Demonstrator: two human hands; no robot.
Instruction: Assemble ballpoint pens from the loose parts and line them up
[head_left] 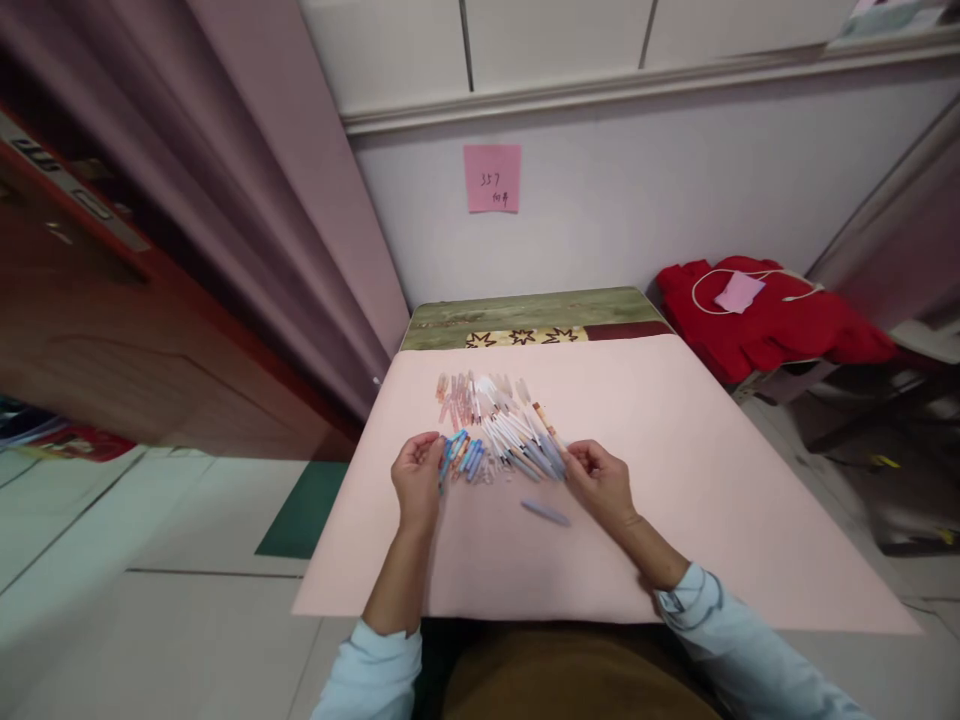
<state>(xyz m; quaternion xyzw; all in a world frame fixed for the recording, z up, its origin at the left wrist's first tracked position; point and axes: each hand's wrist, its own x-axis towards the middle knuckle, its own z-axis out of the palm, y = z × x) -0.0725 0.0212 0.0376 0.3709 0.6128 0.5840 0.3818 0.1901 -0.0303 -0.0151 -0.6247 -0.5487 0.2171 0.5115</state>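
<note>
Pink paper covers the desk, bearing a pile of pens. Left hand is closed around blue pens. Right hand curls at the pile's edge, grip unclear, a loose pen just beside it.

A pile of pens is spread on the pink-covered table. A blue pen is gripped by the left hand at the pile's left edge. The pile's right edge is touched by the right hand. A single pen is seen lying apart, near the right hand.
</note>
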